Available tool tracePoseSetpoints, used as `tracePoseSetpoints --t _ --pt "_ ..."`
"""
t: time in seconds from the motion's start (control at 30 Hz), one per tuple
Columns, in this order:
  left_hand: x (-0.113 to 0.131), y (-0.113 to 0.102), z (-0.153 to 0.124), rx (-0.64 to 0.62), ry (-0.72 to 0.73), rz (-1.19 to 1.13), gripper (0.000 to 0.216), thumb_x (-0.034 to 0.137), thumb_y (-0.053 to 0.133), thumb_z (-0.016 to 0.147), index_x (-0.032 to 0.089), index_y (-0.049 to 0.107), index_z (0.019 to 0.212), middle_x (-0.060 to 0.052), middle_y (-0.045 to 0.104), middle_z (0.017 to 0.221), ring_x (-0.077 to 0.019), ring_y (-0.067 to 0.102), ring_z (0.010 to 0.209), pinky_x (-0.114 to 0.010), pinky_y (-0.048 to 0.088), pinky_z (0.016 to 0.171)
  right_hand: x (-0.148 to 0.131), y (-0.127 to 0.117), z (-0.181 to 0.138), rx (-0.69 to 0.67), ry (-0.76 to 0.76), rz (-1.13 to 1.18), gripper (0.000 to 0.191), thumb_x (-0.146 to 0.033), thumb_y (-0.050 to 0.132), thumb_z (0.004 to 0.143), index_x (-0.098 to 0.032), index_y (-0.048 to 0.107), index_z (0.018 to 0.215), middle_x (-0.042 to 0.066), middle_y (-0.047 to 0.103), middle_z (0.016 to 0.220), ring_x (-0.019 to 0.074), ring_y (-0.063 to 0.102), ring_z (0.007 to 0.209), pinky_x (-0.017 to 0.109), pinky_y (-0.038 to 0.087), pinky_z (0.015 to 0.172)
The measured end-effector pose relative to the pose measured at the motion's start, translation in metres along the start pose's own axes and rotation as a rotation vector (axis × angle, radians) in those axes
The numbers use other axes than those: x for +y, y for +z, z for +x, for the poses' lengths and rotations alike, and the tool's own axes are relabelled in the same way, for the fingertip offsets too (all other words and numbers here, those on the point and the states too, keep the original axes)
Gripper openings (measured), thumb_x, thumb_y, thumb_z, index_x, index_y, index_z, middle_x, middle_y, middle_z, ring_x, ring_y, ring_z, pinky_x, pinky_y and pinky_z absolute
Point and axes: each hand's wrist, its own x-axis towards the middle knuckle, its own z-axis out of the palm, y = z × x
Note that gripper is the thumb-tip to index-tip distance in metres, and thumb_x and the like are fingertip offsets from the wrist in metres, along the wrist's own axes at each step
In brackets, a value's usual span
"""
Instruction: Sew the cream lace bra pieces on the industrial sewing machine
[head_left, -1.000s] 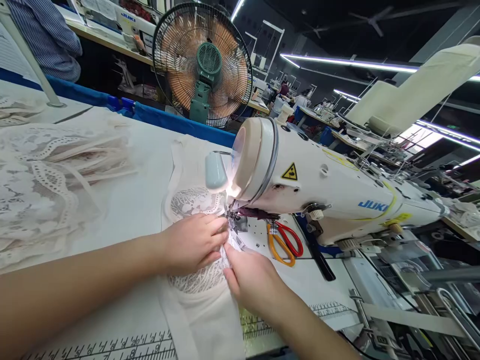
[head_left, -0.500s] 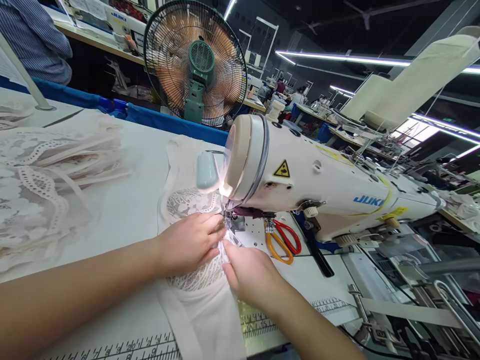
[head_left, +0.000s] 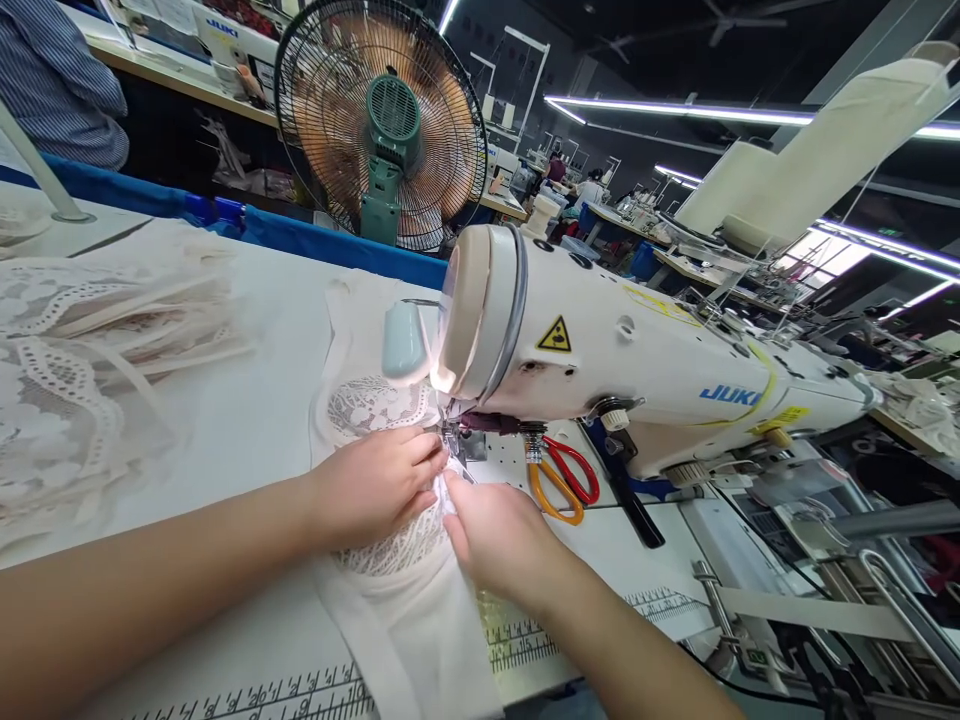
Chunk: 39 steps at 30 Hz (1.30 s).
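Note:
A cream lace garment piece (head_left: 405, 620) lies on the sewing table, its lace part running under the needle area of a white sewing machine (head_left: 592, 350). My left hand (head_left: 379, 485) rests on the lace just left of the presser foot (head_left: 454, 435), fingers bent and pressing the fabric edge. Close in front of the foot, my right hand (head_left: 499, 530) pinches the same edge between thumb and forefinger. The two hands' fingertips nearly meet there. A small lamp (head_left: 403, 342) lights the stitching spot. The needle tip is too small to make out.
Scissors with red and orange handles (head_left: 574, 470) lie right of the foot, near a black strip-like tool (head_left: 637, 515). More lace pieces (head_left: 67, 390) are piled at left. A large fan (head_left: 390, 110) stands behind the table. A ruler tape (head_left: 300, 695) runs along the front.
The view has shifted slightly, so the machine sits a little further left. The garment's lower part has swung slightly right at the front. Both hands keep their places on the fabric.

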Motion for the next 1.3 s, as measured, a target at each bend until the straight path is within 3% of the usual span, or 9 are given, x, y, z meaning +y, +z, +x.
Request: tracePoseSetpoints --t 0.23,0.43,0.53,0.63,0.77,0.83,0.93,1.3 --pt "-0.004 0.002 0.000 0.044 -0.014 0.031 0.033 0.027 0.045 0.090 0.008 0.064 0.108 -0.019 0.063 0.109 -0.0301 0.059 0.097 -0.043 0.051 0.082 -0.008 -0.005 0.004 -0.012 0.064 -0.050 0.050 -0.018 0.042 0.087 -0.011 0.042 0.137 0.012 0.071 0.087 0.0262 0.066 0.081 0.031 0.045 0.060" --pt "-0.007 0.003 -0.001 0.046 -0.084 0.000 0.032 0.025 0.041 0.089 0.010 0.065 0.104 -0.018 0.063 0.111 -0.0297 0.060 0.098 -0.042 0.053 0.080 -0.011 -0.004 -0.003 0.019 0.151 -0.083 0.040 -0.018 0.041 0.091 -0.015 0.051 0.129 0.012 0.069 0.088 0.0253 0.066 0.080 0.031 0.044 0.060" --pt "-0.003 -0.005 -0.007 0.045 -0.144 -0.062 0.034 0.024 0.036 0.091 0.012 0.064 0.106 -0.017 0.061 0.117 -0.0286 0.059 0.103 -0.041 0.053 0.081 -0.004 0.007 -0.019 0.081 0.084 -0.090 0.042 -0.017 0.039 0.090 -0.020 0.051 0.130 0.010 0.066 0.091 0.0234 0.063 0.081 0.030 0.041 0.059" --pt "0.006 -0.018 -0.019 -0.020 -0.195 -0.072 0.036 0.034 0.044 0.090 0.013 0.062 0.113 -0.018 0.056 0.130 -0.0320 0.053 0.116 -0.050 0.045 0.096 0.003 0.020 -0.034 0.070 -0.026 -0.107 0.050 -0.016 0.042 0.086 -0.025 0.046 0.135 0.009 0.064 0.090 0.0223 0.061 0.080 0.029 0.039 0.057" --pt "0.020 -0.034 -0.028 -0.210 -0.305 -0.001 0.080 0.056 0.068 0.069 0.013 0.049 0.135 -0.020 0.033 0.149 -0.0416 0.031 0.135 -0.069 0.021 0.106 0.008 0.030 -0.041 -0.028 -0.041 -0.126 0.061 -0.015 0.046 0.082 -0.027 0.039 0.141 0.010 0.063 0.094 0.0222 0.060 0.079 0.029 0.038 0.056" --pt "0.026 -0.041 -0.025 -0.329 -0.395 0.010 0.092 0.055 0.072 0.064 0.013 0.042 0.140 -0.019 0.025 0.152 -0.0414 0.025 0.138 -0.070 0.020 0.106 0.007 0.029 -0.039 -0.047 -0.043 -0.131 0.064 -0.015 0.047 0.081 -0.026 0.037 0.143 0.010 0.063 0.096 0.0226 0.060 0.081 0.029 0.040 0.057" --pt "0.029 -0.047 -0.017 -0.456 -0.484 -0.012 0.092 0.051 0.071 0.066 0.013 0.036 0.143 -0.015 0.020 0.153 -0.0394 0.021 0.140 -0.068 0.023 0.106 0.007 0.025 -0.035 -0.045 -0.051 -0.131 0.065 -0.013 0.049 0.080 -0.024 0.037 0.142 0.010 0.064 0.095 0.0229 0.061 0.083 0.030 0.043 0.061" --pt "-0.011 -0.036 -0.010 -0.399 -0.414 -0.041 0.093 0.058 0.064 0.070 0.014 0.033 0.145 -0.022 0.018 0.154 -0.0416 0.023 0.139 -0.062 0.027 0.106 0.012 0.007 -0.014 -0.018 -0.012 -0.082 0.060 -0.014 0.049 0.082 -0.024 0.040 0.140 0.010 0.068 0.097 0.0235 0.066 0.083 0.028 0.041 0.056"
